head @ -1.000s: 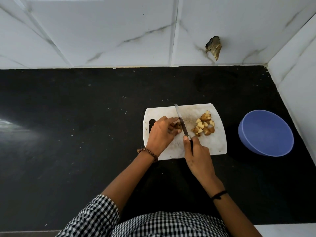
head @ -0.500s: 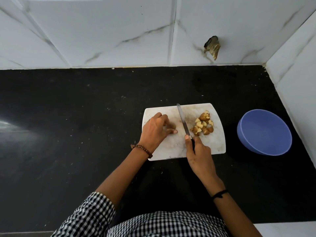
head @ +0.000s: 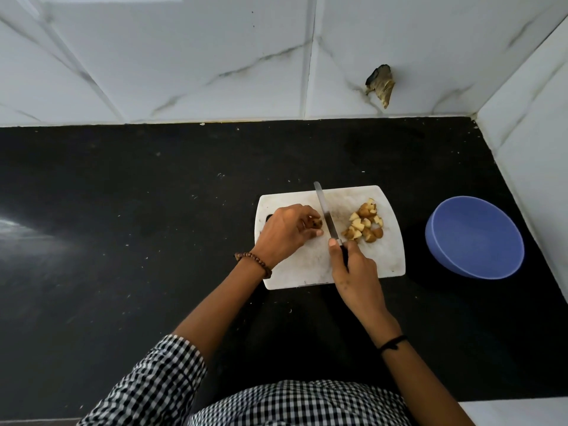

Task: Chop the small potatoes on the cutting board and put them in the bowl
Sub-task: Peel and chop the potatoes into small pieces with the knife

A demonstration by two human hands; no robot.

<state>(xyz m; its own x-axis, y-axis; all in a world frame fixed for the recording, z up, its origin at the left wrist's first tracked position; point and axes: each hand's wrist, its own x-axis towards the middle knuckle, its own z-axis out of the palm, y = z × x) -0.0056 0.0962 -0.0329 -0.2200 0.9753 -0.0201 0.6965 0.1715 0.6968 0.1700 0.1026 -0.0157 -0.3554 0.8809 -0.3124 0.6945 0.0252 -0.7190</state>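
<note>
Since half a second ago, the left hand has been edged slightly toward the blade, and a small brown potato, covered earlier, is now exposed at its fingertips. The potato is pinched by the curled left fingers on the white plastic cutting board, which is laid on the black stone table. Just right of those fingers, a steel-bladed knife is held beside the potato by the right hand. Its dark handle is gripped by the curled right fingers, with the index finger laid toward the spine. Right of the blade, a heap of chopped potato pieces is gathered on the board. Well beyond the right fingers, a round blue plastic bowl is set on the table.
</note>
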